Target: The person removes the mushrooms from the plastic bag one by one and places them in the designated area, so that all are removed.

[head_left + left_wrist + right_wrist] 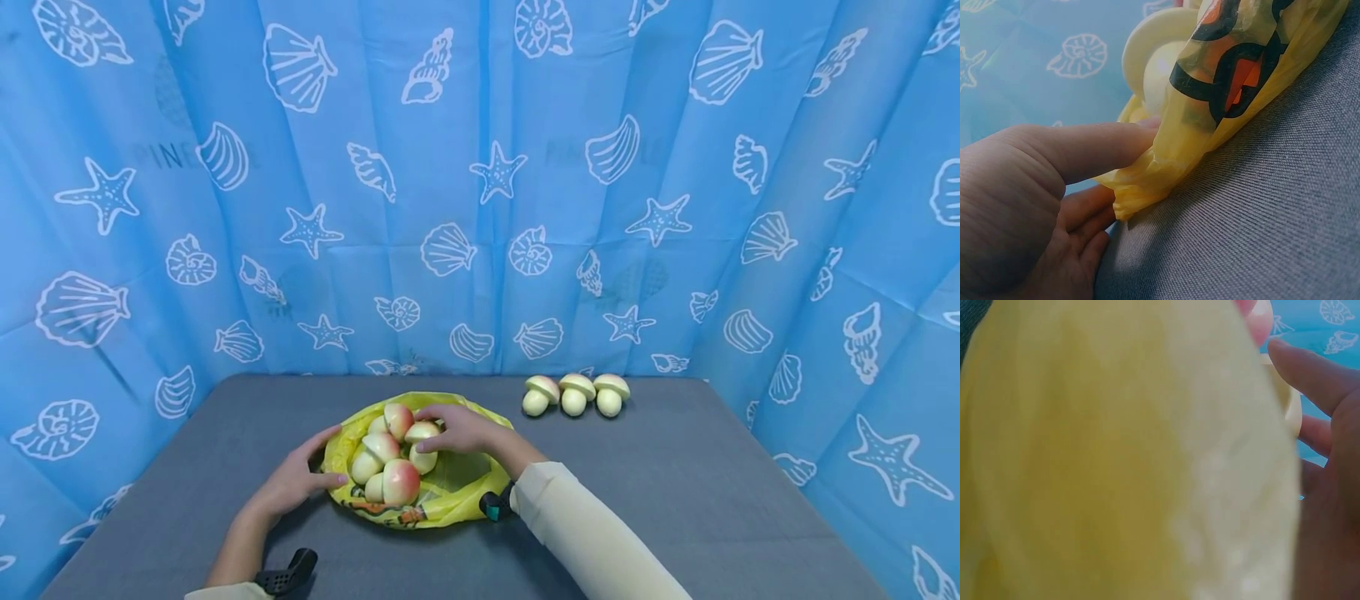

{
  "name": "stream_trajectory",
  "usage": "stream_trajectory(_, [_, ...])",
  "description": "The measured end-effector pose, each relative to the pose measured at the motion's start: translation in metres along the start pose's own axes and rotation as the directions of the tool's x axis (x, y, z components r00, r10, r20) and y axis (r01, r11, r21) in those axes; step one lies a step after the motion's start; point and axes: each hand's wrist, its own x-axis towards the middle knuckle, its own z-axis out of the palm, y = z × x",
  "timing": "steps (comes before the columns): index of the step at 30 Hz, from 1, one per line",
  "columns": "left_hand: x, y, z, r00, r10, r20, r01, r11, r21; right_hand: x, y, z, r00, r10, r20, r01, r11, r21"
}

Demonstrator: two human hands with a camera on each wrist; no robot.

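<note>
A yellow plastic bag (457, 510) with dark and orange print lies spread on the table, its mouth facing up. Inside are several toy mushrooms with cream stems and pink-tinged caps, such as the front mushroom (401, 482). My left hand (292, 483) grips the bag's left edge; in the left wrist view the thumb (1104, 150) lies over the plastic, other fingers beneath. My right hand (468, 432) reaches over the bag and holds the rightmost mushroom (422, 432) between thumb and fingers. The bag's yellow film (1116, 456) hides most of this mushroom in the right wrist view.
Three more toy mushrooms (576, 395) stand in a row near the table's back edge, right of the bag. The table (675, 500) has a grey cloth top. A blue curtain (480, 208) with white shell prints hangs behind and at both sides.
</note>
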Motion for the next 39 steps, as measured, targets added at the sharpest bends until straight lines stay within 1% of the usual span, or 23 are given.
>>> stream_trajectory(4, [0.001,0.000,0.000,1.000,0.001,0.000,-0.001,1.000,0.000,0.002,0.000,0.001,1.000,-0.001,-0.003,0.000,1.000,-0.012])
stream_trajectory(11, [0.001,0.002,-0.001,1.000,0.018,0.010,-0.017,1.000,-0.019,0.005,0.003,0.004,1.000,-0.009,-0.024,0.007,0.998,-0.068])
stream_trajectory(18, [0.000,0.002,-0.001,1.000,0.012,0.012,-0.012,1.000,-0.012,0.001,0.004,0.003,0.999,0.006,-0.036,-0.008,0.998,-0.063])
stream_trajectory(26, [-0.001,0.001,0.001,1.000,0.004,0.011,-0.003,1.000,-0.017,-0.011,0.008,-0.004,0.999,-0.005,-0.047,0.001,0.996,-0.090])
stream_trajectory(34, [0.000,0.000,0.001,1.000,0.005,0.014,-0.004,1.000,-0.014,-0.030,0.014,-0.015,0.997,-0.008,-0.076,0.003,0.998,-0.063])
stream_trajectory(39, [-0.001,0.001,0.001,1.000,0.002,0.013,-0.002,1.000,-0.009,-0.042,0.019,-0.025,0.992,-0.021,-0.121,0.021,1.000,-0.008])
